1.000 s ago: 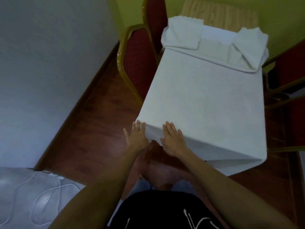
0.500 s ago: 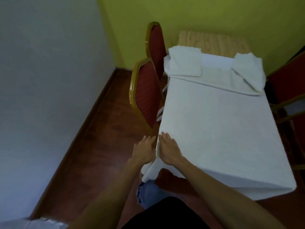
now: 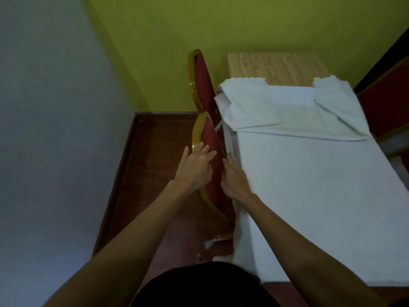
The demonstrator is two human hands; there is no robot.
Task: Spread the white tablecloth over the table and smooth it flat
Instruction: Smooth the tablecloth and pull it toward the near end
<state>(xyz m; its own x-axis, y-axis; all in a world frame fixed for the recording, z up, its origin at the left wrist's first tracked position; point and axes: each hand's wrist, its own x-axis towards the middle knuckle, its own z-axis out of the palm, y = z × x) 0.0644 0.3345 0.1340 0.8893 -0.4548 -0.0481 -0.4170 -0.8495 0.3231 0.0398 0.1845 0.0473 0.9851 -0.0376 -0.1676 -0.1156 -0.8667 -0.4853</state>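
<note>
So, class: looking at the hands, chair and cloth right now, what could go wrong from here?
1. The left hand lies on the chair beside the cloth; shifting it could snag the hanging edge.
2. The right hand is at that edge; a hard tug might skew the cloth.
3. The far folds still leave bare table.

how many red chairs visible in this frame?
3. Nearest chair on the table's left side, under the left hand. Second chair behind it by the green wall. Third chair at the right edge, partly cropped. More may be out of frame.
</note>
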